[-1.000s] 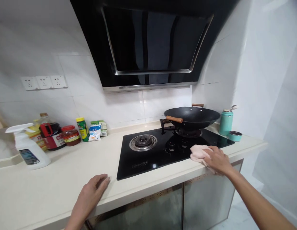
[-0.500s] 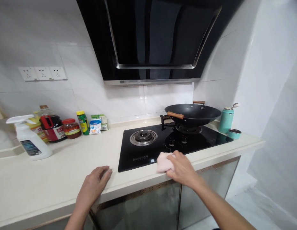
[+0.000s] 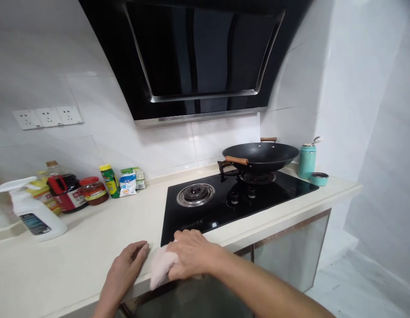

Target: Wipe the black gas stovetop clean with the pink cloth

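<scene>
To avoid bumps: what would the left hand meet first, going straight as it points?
Probably the stove, at its left edge, though depth is unclear; the cloth seems right of that line.

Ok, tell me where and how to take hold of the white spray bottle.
Use the left hand, as the right hand holds the pink cloth. The neck of the white spray bottle is probably the best grip, being narrower than the body below. Come from the front, since the red-handled dark bottle and yellow container stand behind.

cloth (image 3: 162,266): pale pink | countertop (image 3: 92,234): cream | stove (image 3: 221,211): black | wok handle (image 3: 236,160): orange-brown
</scene>
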The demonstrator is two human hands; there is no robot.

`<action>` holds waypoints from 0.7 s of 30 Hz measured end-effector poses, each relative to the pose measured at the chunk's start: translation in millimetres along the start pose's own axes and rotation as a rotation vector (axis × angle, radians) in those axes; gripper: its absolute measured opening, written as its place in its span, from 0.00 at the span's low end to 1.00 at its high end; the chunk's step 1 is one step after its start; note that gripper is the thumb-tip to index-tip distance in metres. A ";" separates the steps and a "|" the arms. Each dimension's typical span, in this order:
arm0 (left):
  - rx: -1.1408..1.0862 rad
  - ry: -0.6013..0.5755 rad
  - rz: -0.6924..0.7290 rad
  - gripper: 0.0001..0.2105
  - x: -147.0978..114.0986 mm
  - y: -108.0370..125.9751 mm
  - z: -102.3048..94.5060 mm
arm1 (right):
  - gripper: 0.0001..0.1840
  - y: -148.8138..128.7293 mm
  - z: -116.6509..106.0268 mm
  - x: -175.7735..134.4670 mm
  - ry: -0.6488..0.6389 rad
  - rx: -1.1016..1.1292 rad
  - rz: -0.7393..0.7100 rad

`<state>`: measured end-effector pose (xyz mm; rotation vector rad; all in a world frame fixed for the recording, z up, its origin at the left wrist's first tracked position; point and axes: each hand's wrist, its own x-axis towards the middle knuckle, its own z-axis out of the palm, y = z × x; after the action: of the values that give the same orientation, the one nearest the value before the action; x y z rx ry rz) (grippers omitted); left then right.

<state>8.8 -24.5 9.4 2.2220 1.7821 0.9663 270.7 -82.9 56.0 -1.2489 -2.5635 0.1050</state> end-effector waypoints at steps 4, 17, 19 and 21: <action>0.011 0.004 -0.002 0.21 -1.2 4.7 -2.4 | 0.26 47.5 -23.2 -31.1 -0.056 0.026 0.183; 0.064 -0.014 -0.007 0.22 1.2 3.4 -2.5 | 0.17 194.6 -78.5 -203.6 0.103 -0.088 0.795; 0.064 -0.010 -0.018 0.23 4.8 -1.5 -0.6 | 0.18 218.7 -83.7 -223.1 0.141 -0.115 0.906; 0.061 0.004 -0.032 0.23 8.6 -6.4 1.6 | 0.20 241.1 -87.9 -241.5 0.178 -0.144 1.020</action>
<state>5.2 -14.3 8.5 2.2211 1.8669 0.9236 620.0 -126.7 40.4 -2.3564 -1.5768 0.0106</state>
